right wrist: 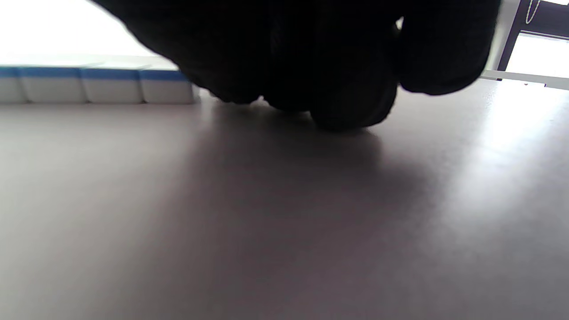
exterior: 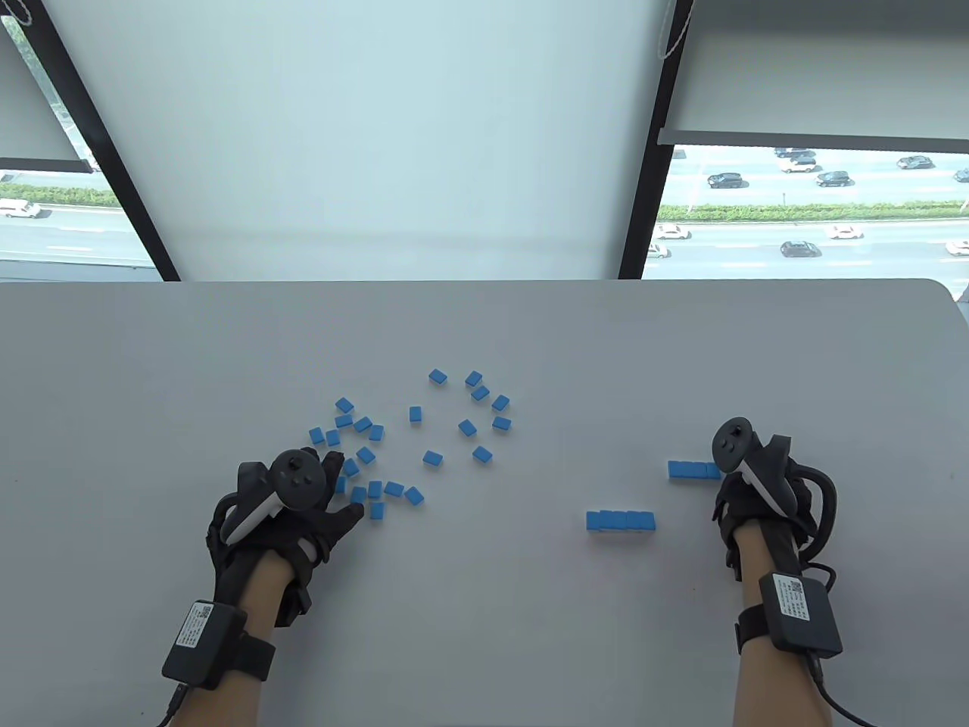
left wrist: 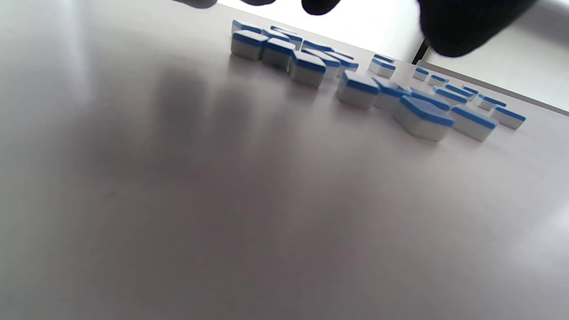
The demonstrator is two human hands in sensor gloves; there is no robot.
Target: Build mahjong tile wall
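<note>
Two short rows of tiles lie with their long axes running left-right: one mid-table, another touching the right hand (fingers curled down at its end, grip unclear). The left hand hovers spread, holding nothing, over scattered tiles. Bare table surrounds them.

black sensor gloves on left hand and right hand, black-and-white trackers strapped on, labelled black wrist boxes, black cables
</note>
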